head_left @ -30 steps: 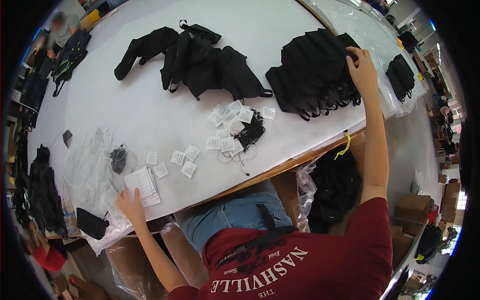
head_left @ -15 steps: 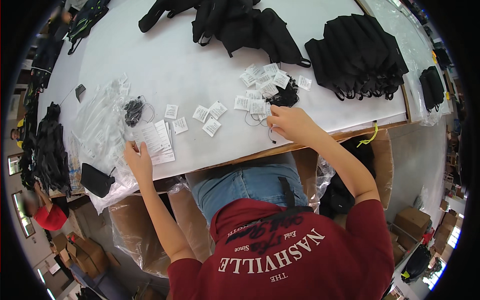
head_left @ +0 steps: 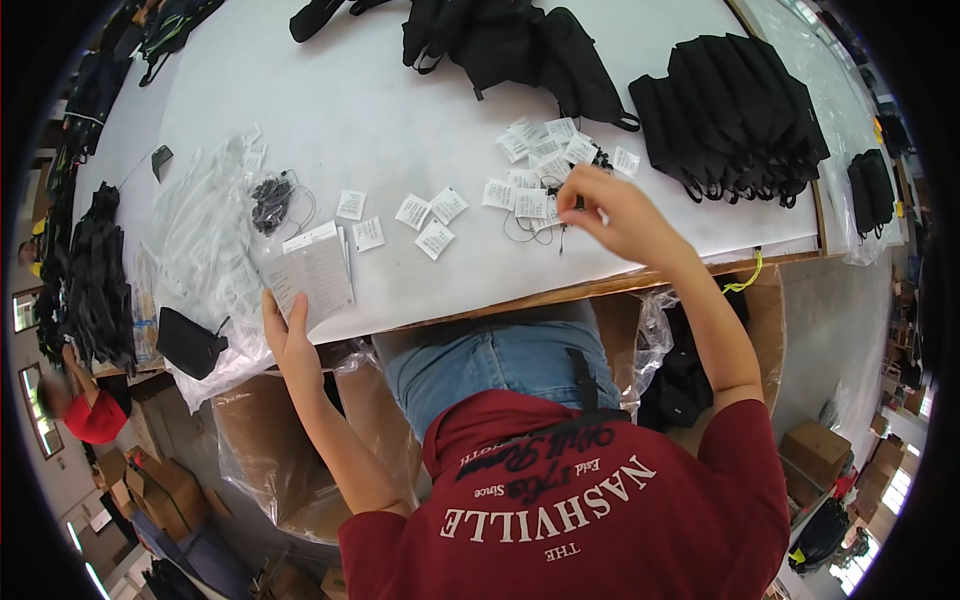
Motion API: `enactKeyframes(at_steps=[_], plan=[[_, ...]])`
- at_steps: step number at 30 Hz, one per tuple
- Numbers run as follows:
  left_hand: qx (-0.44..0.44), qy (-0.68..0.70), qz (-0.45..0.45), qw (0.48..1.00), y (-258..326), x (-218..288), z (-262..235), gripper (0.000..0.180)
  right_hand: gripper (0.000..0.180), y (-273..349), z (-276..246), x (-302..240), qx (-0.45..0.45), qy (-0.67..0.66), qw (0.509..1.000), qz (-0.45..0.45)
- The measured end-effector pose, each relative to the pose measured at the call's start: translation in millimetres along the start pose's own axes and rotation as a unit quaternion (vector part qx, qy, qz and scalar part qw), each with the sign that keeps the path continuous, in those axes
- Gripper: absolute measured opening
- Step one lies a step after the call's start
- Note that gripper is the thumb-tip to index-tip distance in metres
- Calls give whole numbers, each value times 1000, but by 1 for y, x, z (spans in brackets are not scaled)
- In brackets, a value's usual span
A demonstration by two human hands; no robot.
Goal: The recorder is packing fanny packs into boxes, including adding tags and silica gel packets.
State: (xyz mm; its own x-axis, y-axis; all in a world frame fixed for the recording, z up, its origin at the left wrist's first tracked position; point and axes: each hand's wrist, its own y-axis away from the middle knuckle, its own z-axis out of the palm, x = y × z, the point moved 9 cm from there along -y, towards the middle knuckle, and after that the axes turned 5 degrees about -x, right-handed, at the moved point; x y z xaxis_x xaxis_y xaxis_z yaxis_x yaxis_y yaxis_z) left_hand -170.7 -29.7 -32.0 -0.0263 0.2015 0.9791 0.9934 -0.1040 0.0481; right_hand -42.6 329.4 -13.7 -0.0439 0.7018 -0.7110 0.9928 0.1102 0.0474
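Paper tags (head_left: 530, 190) under right hand (head_left: 615, 215); clear bags (head_left: 200, 240) hold cords.

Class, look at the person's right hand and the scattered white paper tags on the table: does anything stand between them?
Nothing visible does. The right hand hovers at the edge of the white paper tags, fingers pinched at a thin black string. The left hand rests apart on the sheet stack.
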Motion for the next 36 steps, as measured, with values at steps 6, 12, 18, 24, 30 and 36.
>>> enactKeyframes(at_steps=[6, 12, 18, 24, 30, 36], plan=[[-76, 13, -59, 995, 26, 11, 33, 36, 6, 0, -80, -27, 215, -220, 951, -25], [-234, -6, 32, 972, 63, 52, 122, 49, 13, 0, -44, -38, 181, -404, 896, 13], [-206, 52, 69, 975, 69, 67, 136, 18, 28, 2, 16, -89, 133, -325, 935, -49], [-175, 33, 131, 975, 74, 76, 138, 12, 32, 7, 23, -91, 198, -264, 942, -63], [-155, -66, 271, 948, 83, 104, 135, 29, 26, 10, 21, -88, 245, -263, 930, -85], [-255, -27, 274, 927, 86, 106, 138, 28, 13, 16, 19, -72, 188, -344, 918, -53]])
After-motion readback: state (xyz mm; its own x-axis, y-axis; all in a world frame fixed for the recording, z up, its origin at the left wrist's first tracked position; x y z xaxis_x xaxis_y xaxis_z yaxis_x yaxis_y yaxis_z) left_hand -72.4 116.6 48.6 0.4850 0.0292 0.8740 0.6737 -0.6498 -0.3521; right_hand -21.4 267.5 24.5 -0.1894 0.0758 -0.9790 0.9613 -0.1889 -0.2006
